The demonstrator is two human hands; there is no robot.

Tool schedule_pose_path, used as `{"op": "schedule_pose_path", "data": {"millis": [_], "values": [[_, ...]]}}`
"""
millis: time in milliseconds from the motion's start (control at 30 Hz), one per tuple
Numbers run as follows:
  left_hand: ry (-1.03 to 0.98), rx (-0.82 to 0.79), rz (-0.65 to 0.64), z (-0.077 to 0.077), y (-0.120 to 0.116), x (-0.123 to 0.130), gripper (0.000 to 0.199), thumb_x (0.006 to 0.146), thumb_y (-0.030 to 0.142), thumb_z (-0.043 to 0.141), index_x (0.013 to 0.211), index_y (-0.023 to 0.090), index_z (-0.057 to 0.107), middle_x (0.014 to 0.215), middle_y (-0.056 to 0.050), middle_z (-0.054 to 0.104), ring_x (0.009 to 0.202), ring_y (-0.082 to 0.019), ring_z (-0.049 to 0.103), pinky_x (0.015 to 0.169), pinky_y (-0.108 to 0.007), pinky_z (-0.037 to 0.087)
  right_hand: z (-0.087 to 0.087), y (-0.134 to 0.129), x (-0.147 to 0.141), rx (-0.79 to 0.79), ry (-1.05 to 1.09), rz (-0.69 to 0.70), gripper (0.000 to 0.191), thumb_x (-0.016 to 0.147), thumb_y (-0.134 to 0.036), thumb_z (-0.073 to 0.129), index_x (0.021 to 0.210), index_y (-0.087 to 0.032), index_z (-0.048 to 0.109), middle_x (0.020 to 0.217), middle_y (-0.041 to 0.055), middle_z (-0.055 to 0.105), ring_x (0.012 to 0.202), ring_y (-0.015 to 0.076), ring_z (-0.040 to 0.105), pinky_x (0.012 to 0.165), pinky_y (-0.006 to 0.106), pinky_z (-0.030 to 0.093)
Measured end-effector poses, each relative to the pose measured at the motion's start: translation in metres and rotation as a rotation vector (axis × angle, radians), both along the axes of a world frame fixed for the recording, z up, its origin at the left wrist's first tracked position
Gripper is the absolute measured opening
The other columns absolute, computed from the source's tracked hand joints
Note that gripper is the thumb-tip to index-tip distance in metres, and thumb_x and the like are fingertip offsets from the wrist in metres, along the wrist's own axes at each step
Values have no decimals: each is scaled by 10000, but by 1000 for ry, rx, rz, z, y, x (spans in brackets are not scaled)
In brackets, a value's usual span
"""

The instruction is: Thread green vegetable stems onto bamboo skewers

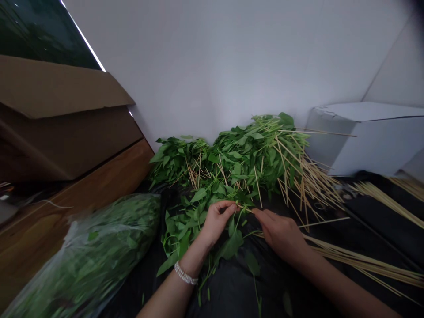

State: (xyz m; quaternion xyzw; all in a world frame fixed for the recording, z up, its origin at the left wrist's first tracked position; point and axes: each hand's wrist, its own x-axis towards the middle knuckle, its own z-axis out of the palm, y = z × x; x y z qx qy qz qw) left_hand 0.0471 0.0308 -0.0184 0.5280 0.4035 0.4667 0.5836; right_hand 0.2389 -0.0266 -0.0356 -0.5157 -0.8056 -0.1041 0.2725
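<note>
Treat this as fine fingertip work: the thin stick spans the small gap between your hands, with green stems crossing close beside your left fingertips. Brace it with a light, firm pinch on the left and let the right fingers make small, slow movements in line with it, since a sideways push could bend the stick or split a soft stem. Ease the loose leaves out from under your fingers so that none gets creased, and rest your wrists low for steadiness. Your left hand is nearly closed, thumb and forefinger pinching the stick's near end. Your right hand is narrow too, its fingertips drawn together at the other end; its thumb is mostly hidden, so how firmly it grips you cannot tell. Whether the stick passes through a stem or only lies against it is too small to make out. Leafy sprigs spread under and beside your left hand on a black sheet, and a larger leafy heap rises beyond both hands against the wall. Loose sticks fan out beyond your right hand, and a bundle of long sticks lies beside your right forearm. Left of your left hand sits a clear bag full of leaves.
</note>
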Motion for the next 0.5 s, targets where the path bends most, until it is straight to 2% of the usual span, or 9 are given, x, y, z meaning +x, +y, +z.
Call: {"op": "schedule_pose_path", "data": {"millis": [133, 233, 500], "values": [[-99, -59, 13, 1, 0, 1, 325, 631, 365, 840, 861, 160, 738, 772, -27, 741, 727, -130, 649, 771, -250, 487, 1, -1, -1, -31, 23, -2, 344, 893, -87, 388, 1166, -167, 583, 869, 40, 695, 742, 159, 677, 607, 241, 460], [-90, -79, 23, 2, -1, 1, 296, 599, 343, 860, 786, 148, 739, 748, -26, 738, 700, -120, 642, 745, -235, 483, 1, -2, -3, -28, 41, 4, 320, 921, -108, 374, 1148, -173, 590, 873, 39, 699, 748, 156, 680, 620, 241, 465], [-67, -151, 6, 2, -1, 0, 305, 560, 350, 875, 751, 143, 757, 724, -32, 741, 672, -123, 640, 726, -243, 486, -3, -3, -4, -4, 53, 19, 303, 930, -116, 368, 1112, -169, 605, 821, 30, 685, 724, 155, 677, 619, 242, 466]]}}
